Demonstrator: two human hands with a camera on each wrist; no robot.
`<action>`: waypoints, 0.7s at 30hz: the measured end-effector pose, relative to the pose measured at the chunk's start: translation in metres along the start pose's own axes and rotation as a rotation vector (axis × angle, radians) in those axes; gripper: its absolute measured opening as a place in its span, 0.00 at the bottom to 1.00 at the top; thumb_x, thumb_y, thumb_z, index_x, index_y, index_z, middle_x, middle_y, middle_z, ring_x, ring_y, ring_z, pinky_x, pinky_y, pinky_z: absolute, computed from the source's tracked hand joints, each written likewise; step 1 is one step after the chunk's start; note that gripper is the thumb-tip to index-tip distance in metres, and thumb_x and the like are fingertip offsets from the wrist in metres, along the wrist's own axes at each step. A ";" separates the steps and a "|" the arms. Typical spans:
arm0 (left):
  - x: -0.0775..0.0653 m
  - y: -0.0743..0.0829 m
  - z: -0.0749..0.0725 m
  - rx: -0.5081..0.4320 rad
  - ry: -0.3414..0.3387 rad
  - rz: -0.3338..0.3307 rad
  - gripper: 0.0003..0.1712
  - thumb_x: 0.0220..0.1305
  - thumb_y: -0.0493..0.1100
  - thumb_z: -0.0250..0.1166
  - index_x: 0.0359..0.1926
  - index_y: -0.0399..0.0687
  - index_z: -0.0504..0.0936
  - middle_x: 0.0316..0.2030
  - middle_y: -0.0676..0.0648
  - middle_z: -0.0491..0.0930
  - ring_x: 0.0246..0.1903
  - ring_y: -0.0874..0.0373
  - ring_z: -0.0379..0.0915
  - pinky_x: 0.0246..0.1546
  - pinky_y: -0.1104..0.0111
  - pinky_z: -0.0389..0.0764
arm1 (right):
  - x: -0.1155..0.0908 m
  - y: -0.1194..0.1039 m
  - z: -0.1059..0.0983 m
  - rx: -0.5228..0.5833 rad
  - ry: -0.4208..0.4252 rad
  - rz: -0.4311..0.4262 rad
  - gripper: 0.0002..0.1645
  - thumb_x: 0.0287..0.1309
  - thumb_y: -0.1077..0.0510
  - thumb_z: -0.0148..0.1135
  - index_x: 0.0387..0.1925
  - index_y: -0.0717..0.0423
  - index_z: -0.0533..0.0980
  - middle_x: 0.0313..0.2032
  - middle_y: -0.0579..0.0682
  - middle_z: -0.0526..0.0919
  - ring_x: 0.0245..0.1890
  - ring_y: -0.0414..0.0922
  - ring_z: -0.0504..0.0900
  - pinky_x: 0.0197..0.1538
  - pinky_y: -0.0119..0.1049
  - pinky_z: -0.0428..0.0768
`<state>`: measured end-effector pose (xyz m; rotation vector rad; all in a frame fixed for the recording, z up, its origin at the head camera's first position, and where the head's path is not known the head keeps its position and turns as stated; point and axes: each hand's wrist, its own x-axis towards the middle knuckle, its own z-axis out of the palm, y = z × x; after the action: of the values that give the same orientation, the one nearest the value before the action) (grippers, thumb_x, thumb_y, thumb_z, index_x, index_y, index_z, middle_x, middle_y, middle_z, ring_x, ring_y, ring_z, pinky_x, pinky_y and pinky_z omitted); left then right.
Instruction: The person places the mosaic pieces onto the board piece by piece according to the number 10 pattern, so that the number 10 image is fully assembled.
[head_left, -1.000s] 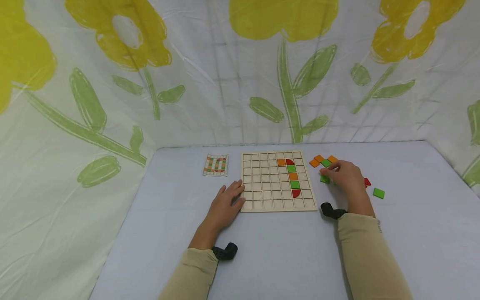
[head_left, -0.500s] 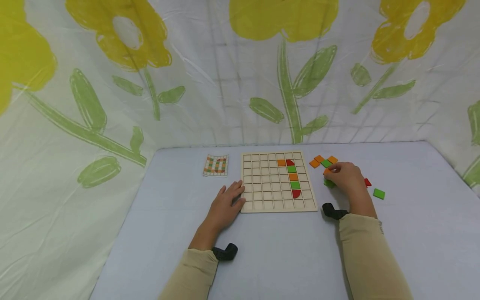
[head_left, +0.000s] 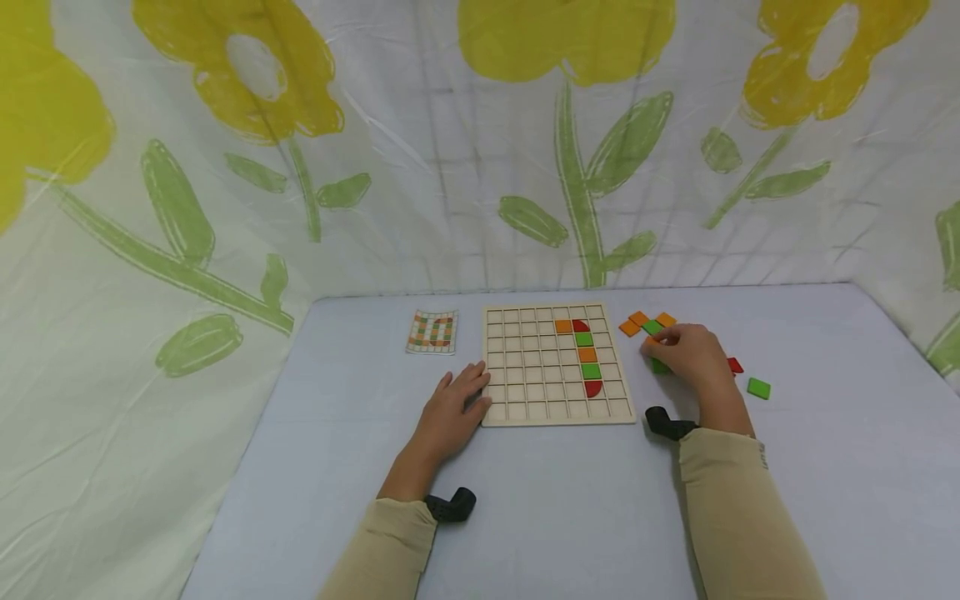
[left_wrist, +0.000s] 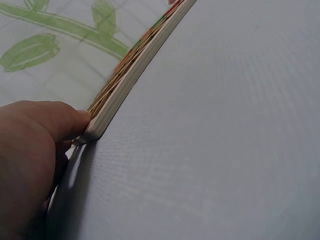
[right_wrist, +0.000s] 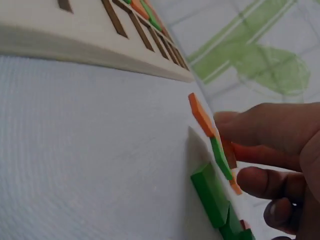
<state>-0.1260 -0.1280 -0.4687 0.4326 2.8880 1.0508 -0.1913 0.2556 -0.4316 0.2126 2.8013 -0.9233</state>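
My right hand (head_left: 692, 354) pinches an orange square tile (right_wrist: 229, 153) between thumb and fingers, just above the loose tiles. A green tile (head_left: 660, 366) lies beneath it, partly covered by the hand. Against the left edge of a wooden grid board (head_left: 525, 397) rests my left hand (head_left: 452, 414), its fingers extended; in the left wrist view the thumb (left_wrist: 67, 120) touches the board's near corner. On the board, an orange tile (head_left: 563, 327) sits beside a column of red rounded pieces and green and orange squares, topped by a red piece (head_left: 580, 326).
A small patterned card (head_left: 432, 332) lies left of the board. Orange tiles (head_left: 630, 328) and a green tile (head_left: 652, 327) are scattered behind the right hand. Right of it lie a red piece (head_left: 735, 365) and a green tile (head_left: 759, 388). A flowered curtain (head_left: 420, 208) hangs behind the table.
My right hand has shifted slightly right, and an orange tile now shows at its fingertips. The green tile under it has slid a little right. The left hand stays put.
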 end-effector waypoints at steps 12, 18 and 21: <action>0.000 0.000 -0.001 0.001 0.001 0.008 0.28 0.72 0.49 0.58 0.69 0.48 0.70 0.73 0.55 0.61 0.74 0.58 0.53 0.78 0.59 0.45 | -0.008 -0.035 0.008 -0.006 -0.196 -0.273 0.24 0.56 0.41 0.69 0.48 0.51 0.83 0.35 0.50 0.79 0.37 0.47 0.73 0.35 0.35 0.72; -0.001 0.001 -0.001 -0.003 0.003 0.016 0.28 0.72 0.48 0.58 0.69 0.47 0.70 0.73 0.54 0.62 0.74 0.56 0.54 0.78 0.58 0.46 | -0.014 -0.058 0.026 -0.006 -0.313 -0.352 0.19 0.54 0.45 0.71 0.44 0.48 0.84 0.31 0.47 0.80 0.33 0.45 0.74 0.36 0.35 0.74; -0.001 0.001 -0.002 -0.008 0.000 0.017 0.28 0.72 0.48 0.58 0.69 0.47 0.70 0.73 0.54 0.62 0.74 0.56 0.53 0.78 0.58 0.46 | -0.015 -0.065 0.034 -0.015 -0.352 -0.400 0.14 0.53 0.48 0.72 0.40 0.48 0.84 0.25 0.48 0.77 0.27 0.44 0.72 0.32 0.35 0.73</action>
<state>-0.1247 -0.1286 -0.4665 0.4570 2.8847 1.0643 -0.1851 0.1819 -0.4181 -0.4831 2.5559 -0.9082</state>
